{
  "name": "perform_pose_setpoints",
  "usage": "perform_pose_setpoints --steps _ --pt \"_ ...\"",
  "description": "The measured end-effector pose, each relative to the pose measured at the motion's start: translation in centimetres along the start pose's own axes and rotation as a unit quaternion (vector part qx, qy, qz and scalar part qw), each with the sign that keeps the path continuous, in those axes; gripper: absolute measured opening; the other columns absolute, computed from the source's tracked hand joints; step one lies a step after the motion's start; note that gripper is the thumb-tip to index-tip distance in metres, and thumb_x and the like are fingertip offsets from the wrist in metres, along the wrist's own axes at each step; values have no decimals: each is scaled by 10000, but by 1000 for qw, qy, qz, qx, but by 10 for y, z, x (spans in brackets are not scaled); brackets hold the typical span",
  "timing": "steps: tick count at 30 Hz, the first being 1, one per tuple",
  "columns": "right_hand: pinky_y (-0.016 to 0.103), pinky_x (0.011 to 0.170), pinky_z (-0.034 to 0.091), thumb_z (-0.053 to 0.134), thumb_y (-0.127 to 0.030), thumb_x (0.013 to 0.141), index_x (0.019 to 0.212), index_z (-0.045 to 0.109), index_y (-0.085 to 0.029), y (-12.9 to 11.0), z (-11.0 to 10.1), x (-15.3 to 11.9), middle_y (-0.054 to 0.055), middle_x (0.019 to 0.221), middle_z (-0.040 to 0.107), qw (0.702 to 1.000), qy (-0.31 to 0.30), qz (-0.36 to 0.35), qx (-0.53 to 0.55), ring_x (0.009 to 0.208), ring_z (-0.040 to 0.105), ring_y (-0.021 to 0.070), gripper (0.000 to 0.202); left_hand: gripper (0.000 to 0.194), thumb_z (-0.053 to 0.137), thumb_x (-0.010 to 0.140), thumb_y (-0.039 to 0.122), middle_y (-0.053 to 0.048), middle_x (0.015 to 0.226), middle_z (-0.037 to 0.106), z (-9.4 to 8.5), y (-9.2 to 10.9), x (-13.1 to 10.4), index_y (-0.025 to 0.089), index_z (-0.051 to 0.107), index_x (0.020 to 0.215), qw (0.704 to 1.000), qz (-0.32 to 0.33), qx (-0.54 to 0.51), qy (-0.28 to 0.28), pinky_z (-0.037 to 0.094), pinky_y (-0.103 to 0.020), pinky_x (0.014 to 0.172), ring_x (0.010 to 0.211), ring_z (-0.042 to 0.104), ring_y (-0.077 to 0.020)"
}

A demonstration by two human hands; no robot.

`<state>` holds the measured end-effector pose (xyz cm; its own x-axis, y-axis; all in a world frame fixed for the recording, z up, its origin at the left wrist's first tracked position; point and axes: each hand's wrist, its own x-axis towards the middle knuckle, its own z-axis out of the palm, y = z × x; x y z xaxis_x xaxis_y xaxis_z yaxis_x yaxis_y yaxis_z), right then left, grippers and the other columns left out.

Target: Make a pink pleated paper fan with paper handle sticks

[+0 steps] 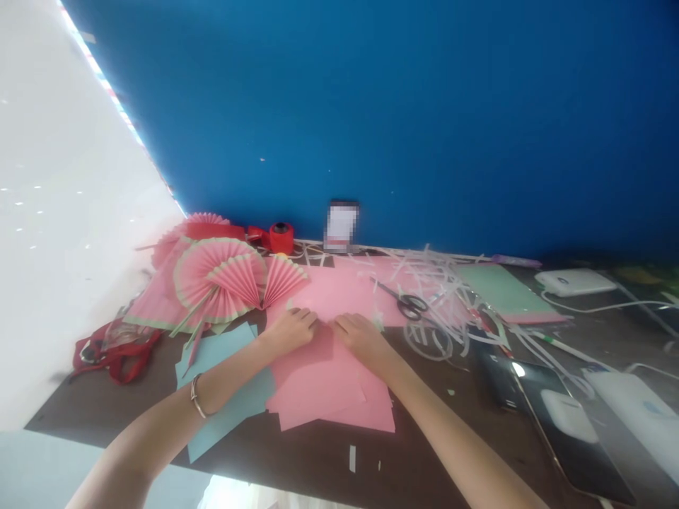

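Both hands meet over a stack of pink paper [323, 389] in the middle of the table. My left hand [291, 331], below a wrist with a bangle [198, 396], has its fingers curled on a pink sheet. Just to its right, my right hand [363, 343] bends its fingers onto the same pink paper, with a small gap between the two hands. The exact edge under the fingertips is hard to see. Light blue sheets [228, 417] lie partly beneath my left forearm. Pleated pink paper fans with green rims [220, 272] sit beyond my left hand.
Scissors [411, 305] lie right of the pink paper among tangled white strips [440, 283]. Green paper [501, 290], a phone [567, 424] with a white earbud case [569, 416], and a white power bank [578, 281] are farther right. A red roll [281, 239] stands by the blue wall [397, 127].
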<state>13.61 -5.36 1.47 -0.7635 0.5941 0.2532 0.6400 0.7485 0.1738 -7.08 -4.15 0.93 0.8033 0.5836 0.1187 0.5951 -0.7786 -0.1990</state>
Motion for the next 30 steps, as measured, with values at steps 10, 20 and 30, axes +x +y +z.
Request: perform_pose_setpoints --steps 10,20,30 --pt "292 731 382 422 -175 898 807 589 -145 13 3 2 54 791 580 993 -43 46 100 771 519 166 193 215 428 900 258 -30 815 610 -12 -31 -8 173 626 907 962 -106 -250 16 410 -248 658 768 567 -141" --pt "281 653 312 470 -291 889 738 642 -175 37 7 -4 28 692 641 994 -62 79 35 671 561 151 256 414 430 860 450 -17 620 591 -15 -52 -11 136 603 652 902 -233 -362 -34 316 -220 533 569 505 -120" --pt "269 625 316 480 -251 885 803 674 -213 41 9 1 19 746 684 992 -85 86 44 656 581 148 214 345 446 852 456 -59 714 631 -11 -57 -6 148 581 773 922 -279 -255 -86 323 -238 547 656 575 -177"
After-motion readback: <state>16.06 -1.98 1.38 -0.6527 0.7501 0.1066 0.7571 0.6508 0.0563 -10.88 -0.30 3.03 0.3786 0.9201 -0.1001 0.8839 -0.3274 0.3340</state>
